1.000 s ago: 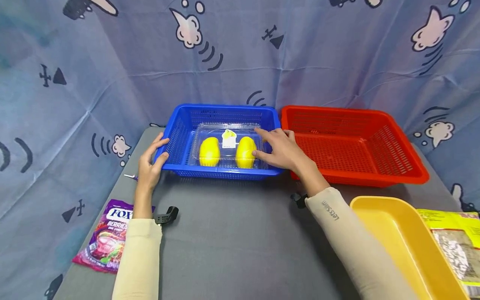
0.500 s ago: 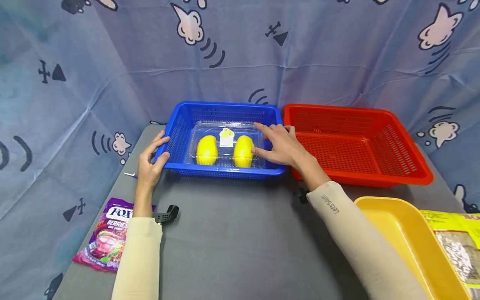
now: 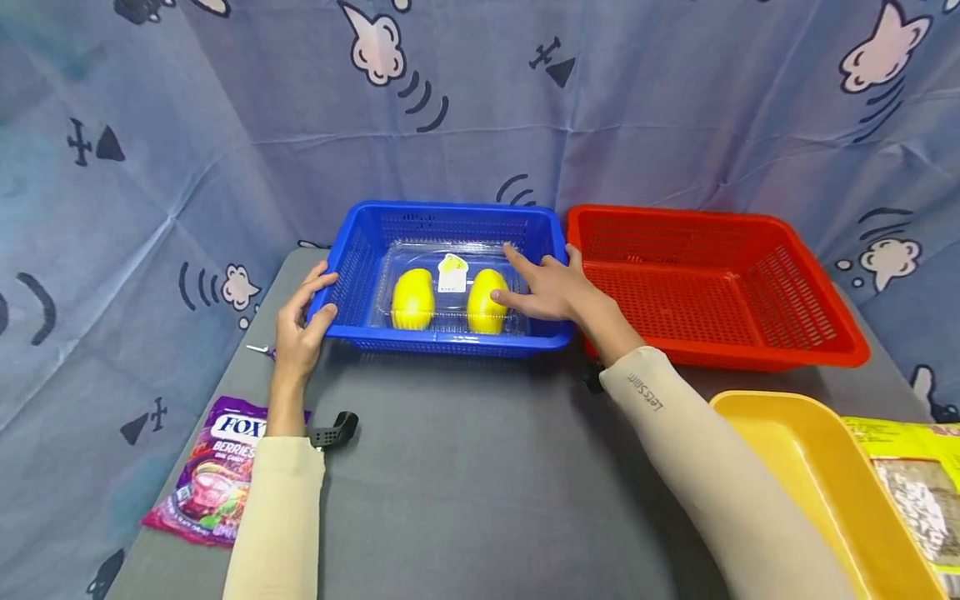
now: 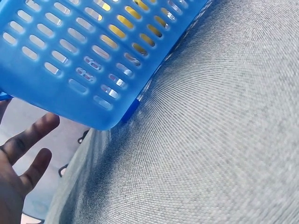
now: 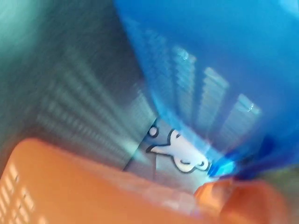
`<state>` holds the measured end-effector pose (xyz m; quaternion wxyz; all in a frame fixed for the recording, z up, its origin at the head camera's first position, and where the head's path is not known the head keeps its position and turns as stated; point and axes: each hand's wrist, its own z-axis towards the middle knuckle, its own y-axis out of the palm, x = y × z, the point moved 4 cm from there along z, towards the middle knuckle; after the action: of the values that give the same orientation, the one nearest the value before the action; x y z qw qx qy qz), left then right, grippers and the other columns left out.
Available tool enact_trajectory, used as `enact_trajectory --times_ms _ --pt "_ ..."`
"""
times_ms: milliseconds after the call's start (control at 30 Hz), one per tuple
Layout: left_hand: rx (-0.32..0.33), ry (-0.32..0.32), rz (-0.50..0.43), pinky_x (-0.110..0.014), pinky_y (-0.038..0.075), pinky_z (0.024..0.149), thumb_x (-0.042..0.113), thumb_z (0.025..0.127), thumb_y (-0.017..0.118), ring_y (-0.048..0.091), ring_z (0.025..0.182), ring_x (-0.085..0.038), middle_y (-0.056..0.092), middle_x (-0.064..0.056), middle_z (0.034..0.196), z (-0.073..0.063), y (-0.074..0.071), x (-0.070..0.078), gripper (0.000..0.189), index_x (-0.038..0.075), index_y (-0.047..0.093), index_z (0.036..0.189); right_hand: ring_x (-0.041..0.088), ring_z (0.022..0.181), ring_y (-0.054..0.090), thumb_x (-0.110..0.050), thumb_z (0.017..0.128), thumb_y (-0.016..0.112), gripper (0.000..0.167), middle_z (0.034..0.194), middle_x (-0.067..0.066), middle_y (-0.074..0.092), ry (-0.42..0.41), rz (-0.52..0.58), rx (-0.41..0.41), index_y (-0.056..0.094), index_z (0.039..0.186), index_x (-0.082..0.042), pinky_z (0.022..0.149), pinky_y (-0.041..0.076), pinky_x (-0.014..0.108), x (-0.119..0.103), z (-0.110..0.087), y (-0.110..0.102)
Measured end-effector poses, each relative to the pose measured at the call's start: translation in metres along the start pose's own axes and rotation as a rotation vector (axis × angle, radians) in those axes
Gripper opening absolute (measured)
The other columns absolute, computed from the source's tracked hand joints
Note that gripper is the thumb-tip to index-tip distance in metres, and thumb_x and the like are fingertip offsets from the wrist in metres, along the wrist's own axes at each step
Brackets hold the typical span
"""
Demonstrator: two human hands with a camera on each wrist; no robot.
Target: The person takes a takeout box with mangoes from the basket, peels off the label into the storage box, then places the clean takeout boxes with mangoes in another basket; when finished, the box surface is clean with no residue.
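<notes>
In the head view a blue plastic basket (image 3: 390, 333) holds a clear plastic box (image 3: 450, 307) with two yellow, mango-like fruits (image 3: 412, 300) and a white label inside. My left hand (image 3: 298, 333) rests at the basket's left rim, fingertips and thumb spread along it. The left wrist view shows two loose fingers (image 4: 35, 168) hanging beside the slotted basket wall (image 4: 88, 51). My right hand (image 3: 551, 287) reaches over the basket's right rim, index finger stretched at the box's back right corner and thumb over the right fruit. Its lower fingers are hidden.
A red basket (image 3: 675, 337) stands right of the blue one, and a yellow tray (image 3: 787, 467) is nearer on the right, beside a yellow packet (image 3: 911, 483). On the left lie a purple candy bag (image 3: 206, 483) and a small purple-and-silver item (image 3: 261, 350). A patterned curtain (image 3: 465, 92) hangs behind.
The clear box has shifted slightly left inside the blue basket. My right hand has edged left, its thumb further over the right fruit. My left hand has stayed at the rim.
</notes>
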<state>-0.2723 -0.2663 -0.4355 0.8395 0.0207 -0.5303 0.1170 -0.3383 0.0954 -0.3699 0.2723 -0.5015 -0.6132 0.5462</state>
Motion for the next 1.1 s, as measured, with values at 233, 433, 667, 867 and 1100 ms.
enact_trajectory --times_ms 233,433,667,867,1100 --pt "-0.005 -0.006 -0.010 -0.023 0.035 0.116 0.001 0.087 0.060 0.041 0.149 -0.026 0.049 -0.011 0.156 0.002 -0.001 0.001 0.045 -0.005 0.063 0.132 0.044 0.146 0.040 -0.061 0.098 0.045 0.083 0.159 0.018 0.044 -0.020 0.078 -0.009 0.010 0.165 -0.027 0.120 -0.011 0.068 -0.003 0.001 -0.003" --pt "-0.014 -0.012 -0.009 -0.025 0.035 0.118 0.002 0.088 0.060 0.041 0.150 -0.025 0.049 -0.011 0.157 0.002 0.001 0.003 0.043 -0.004 0.064 0.131 0.039 0.143 0.045 -0.052 0.099 0.050 0.076 0.147 0.016 0.058 -0.064 0.242 0.034 0.018 0.164 -0.032 0.120 -0.014 0.067 -0.001 -0.004 -0.006" --pt "-0.003 -0.017 -0.009 -0.025 0.034 0.119 0.000 0.088 0.059 0.040 0.150 -0.026 0.049 -0.013 0.156 0.000 0.002 0.012 0.043 -0.007 0.064 0.129 0.026 0.093 0.061 -0.039 0.098 0.059 0.064 0.092 0.013 0.065 -0.095 0.487 0.215 0.037 0.158 -0.033 0.123 0.020 0.057 0.002 -0.011 -0.012" --pt "0.005 -0.020 0.009 -0.025 0.034 0.119 0.001 0.088 0.059 0.041 0.149 -0.020 0.051 -0.006 0.155 0.000 0.001 0.006 0.042 -0.002 0.066 0.129 0.024 0.074 0.053 -0.035 0.096 0.065 0.056 0.082 0.009 0.054 -0.107 0.599 0.330 0.049 0.150 -0.031 0.061 0.046 0.031 0.005 -0.021 -0.016" --pt "0.006 -0.032 0.011 -0.027 0.034 0.120 0.001 0.088 0.057 0.040 0.150 -0.023 0.049 -0.010 0.157 0.000 0.001 0.006 0.042 -0.004 0.065 0.130 0.024 0.075 0.050 -0.032 0.095 0.066 0.050 0.082 0.009 0.051 -0.078 0.686 0.442 0.055 0.144 -0.031 0.061 0.043 0.031 0.013 -0.038 -0.025"
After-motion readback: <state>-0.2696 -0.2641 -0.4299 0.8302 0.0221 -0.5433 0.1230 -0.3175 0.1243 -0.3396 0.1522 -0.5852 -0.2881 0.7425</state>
